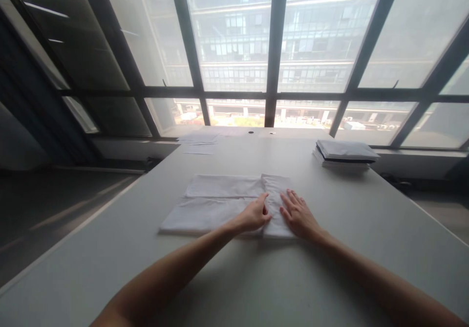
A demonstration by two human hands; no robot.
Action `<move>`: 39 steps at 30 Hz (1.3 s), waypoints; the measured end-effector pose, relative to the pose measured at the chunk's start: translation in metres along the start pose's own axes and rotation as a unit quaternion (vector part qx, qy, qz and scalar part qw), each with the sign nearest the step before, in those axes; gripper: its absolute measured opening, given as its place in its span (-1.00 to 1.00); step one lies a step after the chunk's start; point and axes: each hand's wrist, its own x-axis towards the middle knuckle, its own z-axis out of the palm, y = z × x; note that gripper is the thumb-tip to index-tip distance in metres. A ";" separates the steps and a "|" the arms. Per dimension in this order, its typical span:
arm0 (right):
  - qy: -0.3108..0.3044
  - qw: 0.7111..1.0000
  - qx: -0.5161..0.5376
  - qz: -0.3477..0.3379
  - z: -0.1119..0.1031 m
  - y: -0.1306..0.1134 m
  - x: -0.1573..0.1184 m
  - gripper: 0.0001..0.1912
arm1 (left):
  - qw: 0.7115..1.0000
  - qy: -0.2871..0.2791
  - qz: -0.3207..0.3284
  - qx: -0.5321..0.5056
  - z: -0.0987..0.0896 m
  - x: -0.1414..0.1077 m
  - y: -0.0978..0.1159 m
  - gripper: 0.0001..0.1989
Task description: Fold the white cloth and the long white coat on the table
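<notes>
A white folded cloth, possibly a shirt (216,207), lies flat on the table in front of me. A seam or overlap runs lengthwise along it, and its right end is folded over into a narrow flap. My left hand (253,214) rests at the inner edge of that flap. Its index finger and thumb are apart, the other fingers are curled, and nothing shows between them. On the flap, my right hand (298,215) lies flat with its fingers spread, pressing on the fabric near the right edge.
A stack of folded white cloths (344,153) with a dark layer sits at the table's right side. Several thin white sheets (200,141) lie at the far left. The white table (234,283) reaches toward tall windows (234,33); a dark curtain (32,82) hangs at left.
</notes>
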 end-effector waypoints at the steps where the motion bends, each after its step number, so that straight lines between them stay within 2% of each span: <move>1: 0.002 1.000 0.001 0.000 0.001 0.001 0.000 -0.35 | 1.000 0.011 0.007 0.011 -0.001 0.000 -0.001 -0.25; 4: 0.016 1.000 0.004 -0.006 0.003 0.002 0.001 -0.36 | 0.998 0.031 0.019 0.041 -0.011 0.001 -0.002 -0.42; 6: 0.048 0.999 0.000 -0.019 0.001 0.002 -0.001 -0.39 | 0.999 -0.003 0.003 0.052 -0.020 0.001 -0.003 -0.49; 8: 0.098 0.994 -0.005 -0.057 -0.004 -0.002 -0.005 -0.46 | 0.998 -0.031 -0.012 0.046 -0.025 0.001 -0.004 -0.49; 11: 0.139 0.979 0.017 -0.145 -0.013 -0.014 -0.015 -0.64 | 1.000 -0.008 -0.013 0.025 -0.025 0.002 -0.007 -0.53; 16: 0.088 0.965 0.099 -0.227 -0.015 -0.033 -0.028 -0.77 | 0.998 0.033 -0.007 -0.050 -0.017 0.008 -0.010 -0.51; 18: 0.079 0.962 0.115 -0.235 -0.013 -0.034 -0.029 -0.79 | 0.996 0.063 0.020 -0.055 -0.015 0.010 -0.011 -0.53; 21: 0.079 0.961 0.119 -0.237 -0.011 -0.034 -0.030 -0.78 | 0.996 0.070 0.047 -0.016 -0.012 0.009 -0.013 -0.53; 29: 0.053 0.946 0.104 -0.303 -0.019 -0.043 -0.039 -0.82 | 0.997 0.054 0.033 0.054 -0.010 0.006 -0.015 -0.37; 33: 0.046 0.931 0.124 -0.340 -0.022 -0.044 -0.042 -0.81 | 0.982 0.035 0.080 0.169 -0.010 0.004 -0.014 -0.52; 36: 0.069 0.919 0.168 -0.351 -0.024 -0.044 -0.042 -0.72 | 0.972 0.027 0.109 0.207 -0.008 0.002 -0.012 -0.60; 39: 0.139 0.938 0.149 -0.281 -0.020 -0.043 -0.038 -0.60 | 0.963 0.068 0.125 0.227 -0.003 -0.001 -0.009 -0.64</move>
